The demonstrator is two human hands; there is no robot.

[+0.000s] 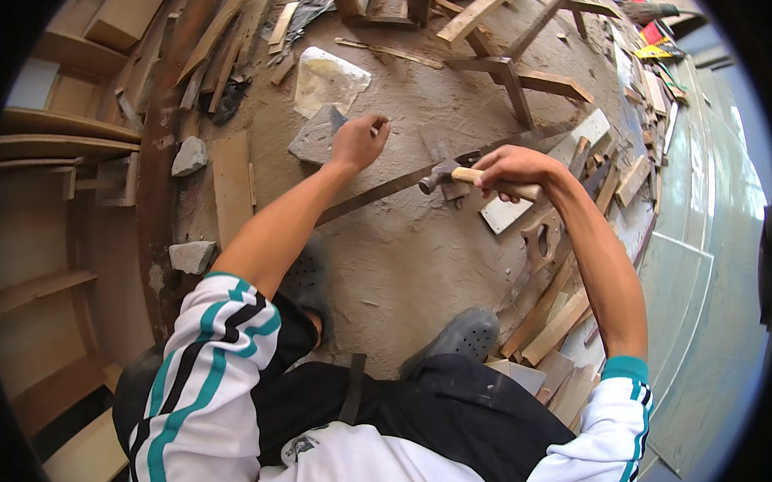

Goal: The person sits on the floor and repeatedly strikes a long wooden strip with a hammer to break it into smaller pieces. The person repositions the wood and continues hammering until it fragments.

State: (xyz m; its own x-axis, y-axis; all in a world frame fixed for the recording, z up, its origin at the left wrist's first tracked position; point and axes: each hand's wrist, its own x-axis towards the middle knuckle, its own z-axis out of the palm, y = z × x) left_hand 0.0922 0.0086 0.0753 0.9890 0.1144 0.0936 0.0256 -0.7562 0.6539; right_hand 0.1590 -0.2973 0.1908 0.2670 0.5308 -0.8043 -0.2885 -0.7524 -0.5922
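Observation:
My right hand (514, 171) grips a hammer (466, 174) by its pale wooden handle; the metal head points left, above a long dark strip (379, 192) lying diagonally on the ground. My left hand (361, 142) is closed, its fingers curled together beside a grey concrete block (313, 141). What the left fingers hold, if anything, is too small to make out. A grey pointed piece (337, 118) shows just left of that hand, over the block. Under the right hand lies a white board (499, 214), partly hidden. A handsaw's wooden handle (541, 242) rests nearby.
Wooden frames (515, 84) stand at the far side. Wood offcuts (561, 328) pile up along the right, next to glass sheets (699, 277). Wooden shelving (46, 229) lines the left. Stones (192, 256) and a dirty white sheet (330, 82) lie on the ground.

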